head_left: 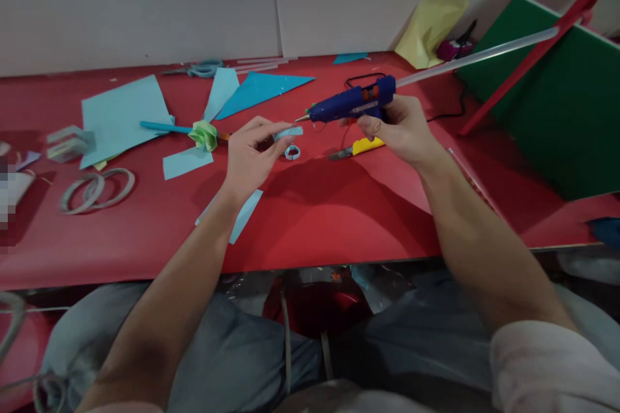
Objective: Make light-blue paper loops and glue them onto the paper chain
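My right hand [400, 129] grips a blue glue gun [351, 103] with a long clear glue stick [477, 57] running out of its back. The nozzle points left at a small light-blue paper strip [289, 133] pinched between the thumb and fingers of my left hand [252, 155]. Just under that strip a small rolled blue paper ring [292, 153] lies on the red table [314, 213]. A green paper flower on a blue stem [203, 135] lies left of my left hand.
Blue paper sheets [123, 113] and triangles [264, 90], scissors [201, 69], tape rolls [97, 189], a yellow utility knife [358, 148], a green board [557, 97] with a red strip, yellow paper [436, 16] and the gun's black cord lie on the table. My knees show below its front edge.
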Demonstrator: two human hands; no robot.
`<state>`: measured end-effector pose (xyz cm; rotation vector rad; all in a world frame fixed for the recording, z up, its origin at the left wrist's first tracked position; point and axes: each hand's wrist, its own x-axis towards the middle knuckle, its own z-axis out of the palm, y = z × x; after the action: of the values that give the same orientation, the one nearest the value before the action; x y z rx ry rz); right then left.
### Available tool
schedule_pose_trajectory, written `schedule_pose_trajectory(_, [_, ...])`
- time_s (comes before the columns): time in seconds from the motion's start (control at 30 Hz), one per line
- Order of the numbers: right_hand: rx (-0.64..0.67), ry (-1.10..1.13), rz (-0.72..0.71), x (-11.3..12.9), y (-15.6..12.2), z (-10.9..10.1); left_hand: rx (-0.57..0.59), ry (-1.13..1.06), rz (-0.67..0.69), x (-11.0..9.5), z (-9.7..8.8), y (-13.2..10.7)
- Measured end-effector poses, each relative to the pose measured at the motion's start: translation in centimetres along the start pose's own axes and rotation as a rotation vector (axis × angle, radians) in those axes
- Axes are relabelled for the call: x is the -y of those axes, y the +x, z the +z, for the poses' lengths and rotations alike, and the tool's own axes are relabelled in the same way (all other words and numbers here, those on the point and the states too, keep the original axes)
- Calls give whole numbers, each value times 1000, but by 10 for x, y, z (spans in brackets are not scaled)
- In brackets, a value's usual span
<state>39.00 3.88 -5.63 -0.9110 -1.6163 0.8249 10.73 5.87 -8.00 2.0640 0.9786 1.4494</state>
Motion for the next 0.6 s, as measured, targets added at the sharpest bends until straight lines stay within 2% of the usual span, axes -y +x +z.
schedule_pose_trajectory(0.27, [25, 47, 6, 8, -2, -1, -46, 0, -51, 6, 1, 0])
schedule_pose_trajectory(0.43, [28, 92, -22, -3, -3, -8, -54, -9, -56, 9, -1, 1])
schedule_pose_trajectory(0.5, [-17, 114, -50, -8, -1, -9, -59, 7, -64, 9, -2, 1])
schedule_pose_trajectory(0.6, [-186, 129, -85, -16, 5, -13, -78, 40, -59, 9, -1, 1])
